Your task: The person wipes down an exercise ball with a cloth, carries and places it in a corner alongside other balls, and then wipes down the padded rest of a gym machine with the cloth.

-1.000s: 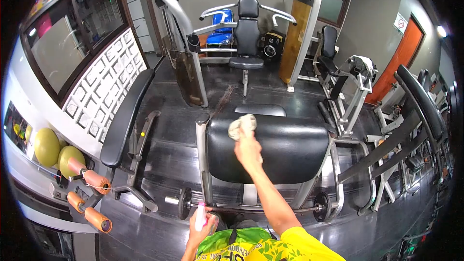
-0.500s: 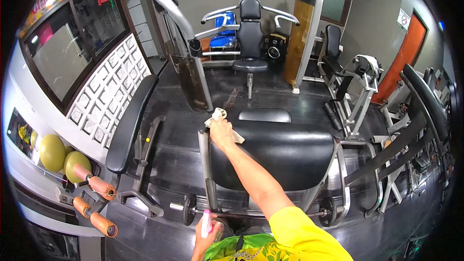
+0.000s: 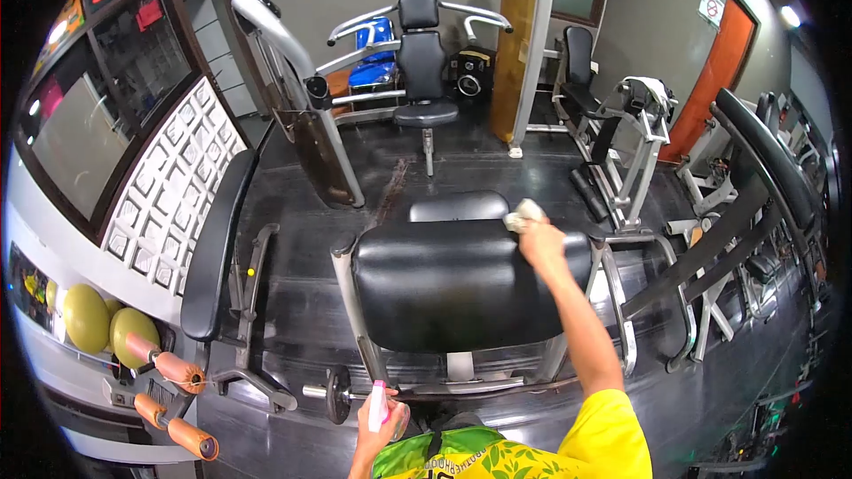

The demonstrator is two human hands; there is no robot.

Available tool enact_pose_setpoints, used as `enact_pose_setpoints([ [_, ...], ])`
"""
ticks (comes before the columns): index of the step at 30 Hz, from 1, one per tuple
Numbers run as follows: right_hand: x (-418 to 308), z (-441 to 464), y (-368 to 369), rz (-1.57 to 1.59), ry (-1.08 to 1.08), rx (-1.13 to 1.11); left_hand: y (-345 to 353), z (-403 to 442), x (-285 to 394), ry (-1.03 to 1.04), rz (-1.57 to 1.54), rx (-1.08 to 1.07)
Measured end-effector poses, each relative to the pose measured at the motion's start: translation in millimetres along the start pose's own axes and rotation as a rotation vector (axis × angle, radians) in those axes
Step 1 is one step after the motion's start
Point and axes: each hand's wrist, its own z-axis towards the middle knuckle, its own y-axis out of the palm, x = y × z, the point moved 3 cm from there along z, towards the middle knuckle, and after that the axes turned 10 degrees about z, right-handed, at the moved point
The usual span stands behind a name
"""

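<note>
A whitish cloth [image 3: 527,215] is bunched in my right hand [image 3: 542,244], which rests at the far upper edge of a black padded bench pad [image 3: 444,288], right of its middle. My left hand [image 3: 374,426] is low in the view, near my body, closed around a spray bottle [image 3: 379,404] with a white and pink top. The pad sits on a grey metal frame. Below it lies a barbell [image 3: 479,386] with a black plate at its left end.
Beyond the pad stand a low black seat [image 3: 459,206] and a machine with a black seat [image 3: 426,113]. A long bench [image 3: 217,248] and foam rollers [image 3: 180,372] are at the left, weight machines [image 3: 635,146] at the right.
The cloth in my right hand went from the pad's upper middle to its left end, then across to the right. My left hand keeps the bottle. The view has shifted a little.
</note>
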Motion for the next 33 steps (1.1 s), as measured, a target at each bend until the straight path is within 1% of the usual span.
enact_pose_setpoints([
  [2, 51, -7, -19, 0.01, 0.088, 0.086, 2, 4, 3, 0.05, 0.124, -0.03],
  [4, 85, -7, -25, -0.043, 0.131, 0.123, 6, 7, 1, 0.057, 0.077, -0.038],
  [5, 95, -8, -24, -0.019, 0.143, 0.141, 6, 8, 0, 0.062, 0.031, -0.041],
  [7, 95, -9, -26, 0.004, 0.208, 0.185, 3, 9, 1, 0.052, 0.028, -0.036],
  [8, 90, -8, -24, -0.001, 0.208, 0.184, 3, 8, 0, 0.041, 0.021, -0.03],
  [10, 70, -6, -21, 0.044, 0.346, 0.187, 3, 8, -4, 0.03, 0.039, -0.032],
  [11, 56, -4, -11, 0.009, 0.378, 0.243, 1, 9, -6, 0.022, 0.066, -0.031],
  [12, 38, 1, 3, -0.012, 0.292, 0.203, 0, 10, -3, 0.022, 0.068, -0.025],
  [13, 0, 0, -3, 0.035, 0.285, 0.067, -1, 10, -1, -0.004, 0.005, -0.029],
  [14, -26, 2, 12, 0.062, 0.228, 0.126, -2, 9, 1, -0.033, -0.06, -0.034],
  [15, -56, 1, 21, 0.029, 0.232, 0.139, -3, 9, 2, -0.036, -0.058, -0.027],
  [16, -92, -3, 9, 0.141, 0.133, 0.046, -4, 10, 4, 0.006, -0.028, -0.02],
  [17, -120, 1, 27, 0.195, 0.055, 0.03, -5, 11, 6, 0.049, 0.002, -0.014],
  [18, -154, -2, 37, 0.229, 0.017, -0.002, -5, 12, 6, 0.049, 0.006, -0.009],
  [20, -219, -13, 67, 0.288, -0.162, -0.006, -6, 13, 6, -0.03, 0.027, 0.026],
  [22, -272, -26, 77, 0.393, -0.31, -0.075, -5, 13, 8, -0.031, 0.001, 0.038],
  [23, -294, -33, 82, 0.396, -0.371, -0.033, -4, 13, 9, -0.033, -0.032, 0.045],
  [24, -311, -37, 98, 0.452, -0.408, -0.158, -4, 13, 9, -0.036, -0.031, 0.048],
  [26, -323, -51, 97, 0.473, -0.482, -0.006, -4, 13, 8, -0.036, -0.041, 0.047],
  [27, -320, -50, 99, 0.473, -0.479, -0.011, -5, 13, 8, -0.041, -0.04, 0.044],
  [29, -305, -45, 99, 0.407, -0.539, 0.01, -6, 13, 8, -0.04, 0.038, 0.039],
  [30, -294, -45, 96, 0.406, -0.534, 0.01, -5, 11, 9, -0.04, 0.039, 0.035],
  [32, -268, -42, 85, 0.318, -0.607, -0.019, -4, 12, 11, -0.023, -0.024, 0.045],
  [33, -247, -40, 74, 0.285, -0.583, -0.001, -3, 12, 13, -0.033, -0.024, 0.039],
])
